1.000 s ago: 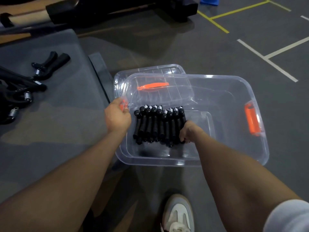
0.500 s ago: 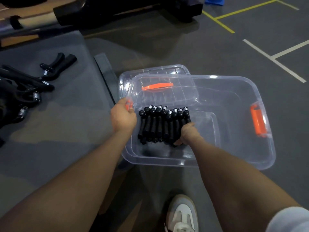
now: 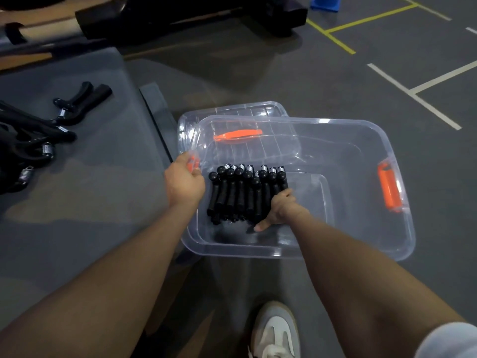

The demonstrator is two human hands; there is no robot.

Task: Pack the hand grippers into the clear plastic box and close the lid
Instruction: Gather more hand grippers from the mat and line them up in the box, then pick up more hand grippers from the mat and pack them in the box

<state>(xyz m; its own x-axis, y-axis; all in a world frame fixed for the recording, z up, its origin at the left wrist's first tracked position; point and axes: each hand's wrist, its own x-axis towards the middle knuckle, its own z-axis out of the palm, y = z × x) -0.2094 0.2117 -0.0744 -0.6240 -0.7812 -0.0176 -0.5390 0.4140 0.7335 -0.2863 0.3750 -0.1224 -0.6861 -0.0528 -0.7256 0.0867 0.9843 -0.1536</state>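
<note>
Far left, on the grey mat point(image 3: 85, 177), there's a loose pile of black hand grippers point(image 3: 36, 135) not yet packed. One sits clearly apart at the top with its two handles splayed; the rest overlap in a dark tangle that runs off the frame edge, so I can't give an honest count, though three chrome springs show.

Next over, the left hand point(image 3: 183, 182) is clenched on the near-left rim of the clear plastic box point(image 3: 361, 244), right at its orange latch point(image 3: 192, 163), which peeks out between the fingers. The box sits on the grey floor just beside the mat.

Inside the box, toward its left end, is a tight row of packed grippers point(image 3: 242, 195) lying side by side, knobs pointing away from the camera. I count roughly nine knobs, but they overlap, so take that loosely.

The right hand point(image 3: 280, 210) is down in the box, pressed against the right end of that row, thumb out along the box floor; whether the fingers actually close around anything I can't tell.

The lid point(image 3: 232, 109) lies behind the box, partly under it, one orange handle point(image 3: 237, 134) visible through the plastic. A second orange latch point(image 3: 389, 186) sits on the box's right end. One white shoe point(image 3: 275, 332) shows at the bottom.
</note>
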